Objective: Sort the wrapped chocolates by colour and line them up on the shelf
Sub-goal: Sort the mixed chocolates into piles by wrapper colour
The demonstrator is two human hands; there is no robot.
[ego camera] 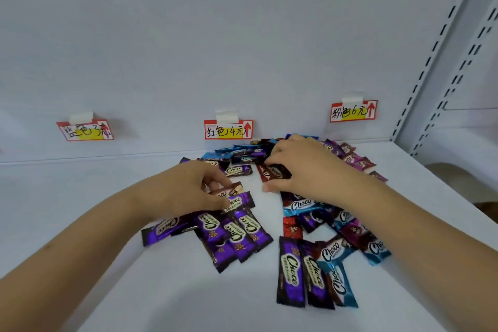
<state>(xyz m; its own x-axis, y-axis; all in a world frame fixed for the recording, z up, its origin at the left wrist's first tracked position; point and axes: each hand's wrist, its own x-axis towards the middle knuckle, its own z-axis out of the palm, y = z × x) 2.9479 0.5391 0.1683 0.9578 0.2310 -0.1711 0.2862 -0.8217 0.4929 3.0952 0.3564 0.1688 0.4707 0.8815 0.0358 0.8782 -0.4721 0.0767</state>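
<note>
While the left hand (186,186) pinches a brown Choco bar (227,191) above purple ones (231,234), the right hand (299,167) grips a dark-red bar (272,172).

On a white shelf (80,224) lies a scatter of wrapped chocolates in purple, blue, red and pink. The left hand (186,186) pinches a brown-red chocolate (227,191) just above a purple cluster (229,232). The right hand (304,167) curls round a dark red chocolate (272,171). Three price labels (228,129) hang taped on the back wall (242,35), well apart.
</note>
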